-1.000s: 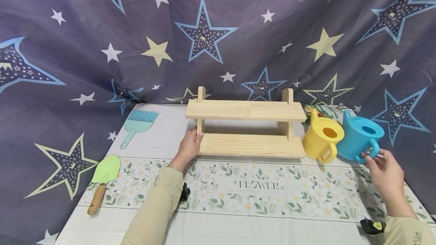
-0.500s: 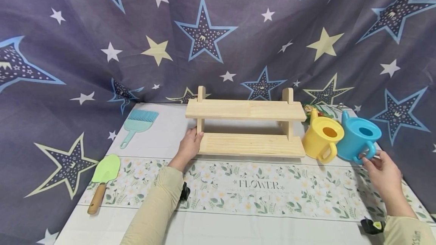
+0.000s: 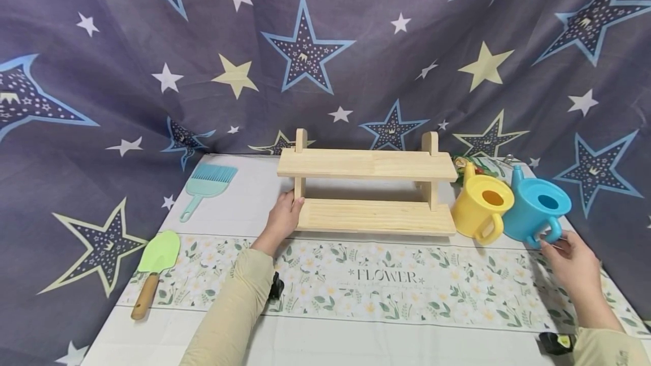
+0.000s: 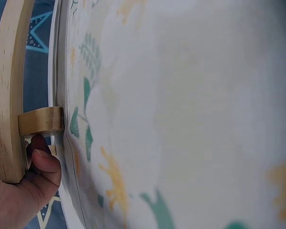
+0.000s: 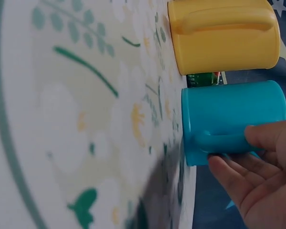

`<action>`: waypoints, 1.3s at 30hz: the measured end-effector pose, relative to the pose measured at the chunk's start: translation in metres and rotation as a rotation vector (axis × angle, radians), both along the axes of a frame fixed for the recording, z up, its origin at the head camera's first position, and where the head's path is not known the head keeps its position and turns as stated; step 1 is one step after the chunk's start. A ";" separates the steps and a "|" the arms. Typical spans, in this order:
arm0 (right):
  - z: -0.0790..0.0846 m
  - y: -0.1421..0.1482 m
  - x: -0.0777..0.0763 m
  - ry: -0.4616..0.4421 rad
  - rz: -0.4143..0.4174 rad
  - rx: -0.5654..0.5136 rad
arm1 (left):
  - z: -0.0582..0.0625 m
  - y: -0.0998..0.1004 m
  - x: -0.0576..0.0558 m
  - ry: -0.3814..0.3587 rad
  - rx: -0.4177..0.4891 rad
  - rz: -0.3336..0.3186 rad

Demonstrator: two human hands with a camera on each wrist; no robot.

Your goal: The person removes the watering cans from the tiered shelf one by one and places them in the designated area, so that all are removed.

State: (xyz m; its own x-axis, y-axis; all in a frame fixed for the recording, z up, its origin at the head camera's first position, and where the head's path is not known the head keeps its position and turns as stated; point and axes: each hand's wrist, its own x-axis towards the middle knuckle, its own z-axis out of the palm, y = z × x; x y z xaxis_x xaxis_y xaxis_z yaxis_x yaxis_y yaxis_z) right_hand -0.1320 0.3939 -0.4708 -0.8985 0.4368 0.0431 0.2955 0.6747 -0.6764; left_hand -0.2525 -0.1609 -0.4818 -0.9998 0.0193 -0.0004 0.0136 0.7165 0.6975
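Note:
A two-tier wooden shelf stands at the back middle of the table. My left hand grips its left end at the lower board; in the left wrist view the thumb and fingers curl round the wood. On the right are two toy-like watering cans, a yellow one beside the shelf and a blue one to its right. My right hand holds the blue can's handle. The right wrist view has the thumb on the handle and the other fingers below it.
A light-green trowel with a wooden handle and a pale-blue brush lie on the left. Printed packets sit behind the cans. A floral runner crosses the white table, and a star-patterned curtain hangs behind.
The blue watering can has shifted slightly left and its top has come a little lower. My right hand has moved slightly with it. The left hand and shelf have stayed put.

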 end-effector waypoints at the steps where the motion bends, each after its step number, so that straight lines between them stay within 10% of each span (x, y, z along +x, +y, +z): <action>1: 0.001 0.000 0.001 0.000 -0.006 -0.002 | 0.000 0.000 0.000 -0.002 0.001 -0.002; 20: 0.036 -0.034 0.028 0.226 -0.334 0.139 | 0.002 -0.002 -0.001 -0.005 -0.011 0.004; 28: 0.047 -0.065 0.027 0.442 -0.193 0.092 | 0.002 -0.003 0.000 0.009 -0.059 0.027; 39: 0.057 -0.103 0.016 0.479 0.029 0.000 | 0.005 -0.007 0.004 0.007 -0.062 -0.007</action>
